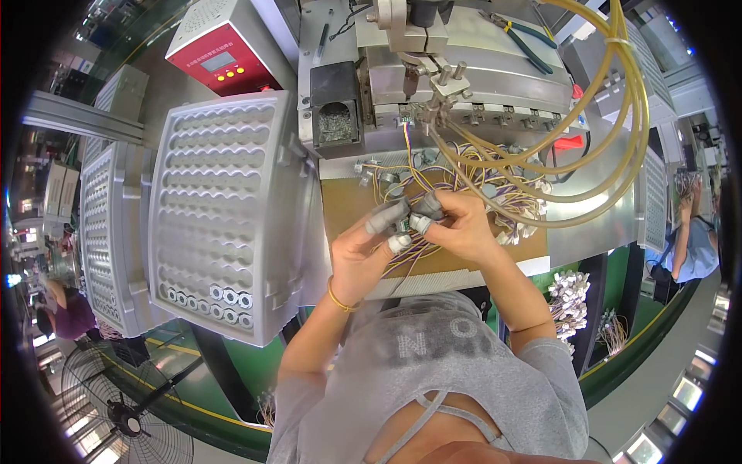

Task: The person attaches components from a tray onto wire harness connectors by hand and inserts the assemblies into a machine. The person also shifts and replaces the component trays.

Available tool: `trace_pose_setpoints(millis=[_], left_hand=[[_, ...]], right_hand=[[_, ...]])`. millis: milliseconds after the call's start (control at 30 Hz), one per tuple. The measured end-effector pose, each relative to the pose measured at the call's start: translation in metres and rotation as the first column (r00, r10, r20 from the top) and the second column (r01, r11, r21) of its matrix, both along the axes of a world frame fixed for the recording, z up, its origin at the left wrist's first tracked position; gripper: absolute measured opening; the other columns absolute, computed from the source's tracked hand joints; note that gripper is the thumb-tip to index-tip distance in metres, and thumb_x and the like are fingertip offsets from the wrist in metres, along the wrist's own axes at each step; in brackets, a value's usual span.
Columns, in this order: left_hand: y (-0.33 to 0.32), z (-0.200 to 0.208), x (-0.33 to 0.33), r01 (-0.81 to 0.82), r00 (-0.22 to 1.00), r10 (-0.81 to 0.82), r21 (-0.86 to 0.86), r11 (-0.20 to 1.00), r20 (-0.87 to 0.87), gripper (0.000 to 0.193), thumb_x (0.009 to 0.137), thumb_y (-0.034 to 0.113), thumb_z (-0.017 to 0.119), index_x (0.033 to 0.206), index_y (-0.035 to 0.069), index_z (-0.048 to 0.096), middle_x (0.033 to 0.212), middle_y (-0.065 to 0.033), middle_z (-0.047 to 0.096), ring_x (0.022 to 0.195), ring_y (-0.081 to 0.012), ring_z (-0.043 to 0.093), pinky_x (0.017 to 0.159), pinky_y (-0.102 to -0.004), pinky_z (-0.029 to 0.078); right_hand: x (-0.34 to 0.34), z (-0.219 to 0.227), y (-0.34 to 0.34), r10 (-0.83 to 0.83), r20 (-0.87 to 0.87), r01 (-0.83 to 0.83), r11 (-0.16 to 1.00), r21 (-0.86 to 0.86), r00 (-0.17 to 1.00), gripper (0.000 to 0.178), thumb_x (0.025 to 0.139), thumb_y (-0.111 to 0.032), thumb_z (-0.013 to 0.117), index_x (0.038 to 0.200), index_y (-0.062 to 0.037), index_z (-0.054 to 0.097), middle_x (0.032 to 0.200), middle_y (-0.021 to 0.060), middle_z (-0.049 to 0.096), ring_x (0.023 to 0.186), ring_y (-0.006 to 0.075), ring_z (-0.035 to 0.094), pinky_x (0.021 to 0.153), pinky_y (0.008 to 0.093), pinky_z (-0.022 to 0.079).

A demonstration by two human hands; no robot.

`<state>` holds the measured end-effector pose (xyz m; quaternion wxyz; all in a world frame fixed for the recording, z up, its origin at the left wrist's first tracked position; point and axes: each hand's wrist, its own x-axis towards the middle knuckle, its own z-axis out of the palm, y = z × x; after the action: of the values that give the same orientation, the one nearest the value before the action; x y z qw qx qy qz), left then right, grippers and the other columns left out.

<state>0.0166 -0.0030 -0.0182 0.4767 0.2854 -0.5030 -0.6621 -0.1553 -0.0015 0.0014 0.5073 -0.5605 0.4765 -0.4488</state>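
Observation:
My left hand (363, 246) and my right hand (464, 228) meet over the brown work board (344, 201). Grey and white covers wrap several of the fingertips. Both hands are closed, pinching a small part with a green circuit board (403, 225) between them; the fingers hide most of it. Purple, yellow and white wires (421, 246) run below and beside the fingers. Just beyond lies a heap of wired parts with white connectors (529, 205) and small round metal bodies. Another small wired part (406, 121) sits in the metal machine fixture, its wires hanging toward me.
A white tray (267, 232) with rows of round slots stands at left, several metal rings in its near rows. Behind it is a red control box (224, 60). Yellowish hoses (640, 116) loop over the right side. Pliers (529, 46) lie on the machine; a black bin (335, 100) holds scraps.

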Motion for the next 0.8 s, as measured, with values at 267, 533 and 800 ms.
trace_pose_setpoints(millis=[267,533,800], left_hand=[[-0.002,0.005,-0.002,-0.037,0.998,0.038,-0.027,0.999,0.052,0.033,0.074,-0.008,0.057,0.106,-0.002,0.055,0.108,-0.0115,0.055,0.096,-0.0164,0.053,0.081,-0.0272,0.045],[-0.012,0.007,-0.011,-0.043,0.979,0.119,0.401,0.915,-0.167,0.02,0.081,0.004,0.052,0.1,0.0,0.058,0.094,-0.008,0.06,0.065,-0.0107,0.055,0.052,-0.0204,0.044],[-0.011,-0.038,-0.019,-0.037,0.856,0.174,-0.278,0.96,0.487,0.036,0.073,0.002,0.056,0.109,0.002,0.051,0.093,-0.0096,0.057,0.075,-0.0208,0.055,0.062,-0.0291,0.047]], right_hand=[[0.001,0.002,0.003,0.078,-0.111,-0.087,0.993,-0.078,0.991,0.011,0.069,-0.004,0.059,0.078,0.0,0.054,0.07,-0.0019,0.052,0.062,0.0027,0.046,0.052,0.0186,0.039],[0.015,0.013,-0.008,0.027,0.073,-0.033,0.996,0.082,0.997,0.005,0.074,-0.003,0.053,0.078,-0.0002,0.054,0.07,-0.002,0.051,0.06,0.0035,0.043,0.05,0.0189,0.036],[-0.003,0.01,-0.029,-0.453,0.133,0.448,0.891,0.068,0.881,0.006,0.073,-0.006,0.05,0.072,-0.001,0.054,0.057,0.0011,0.051,0.049,0.0058,0.047,0.044,0.0183,0.035]])
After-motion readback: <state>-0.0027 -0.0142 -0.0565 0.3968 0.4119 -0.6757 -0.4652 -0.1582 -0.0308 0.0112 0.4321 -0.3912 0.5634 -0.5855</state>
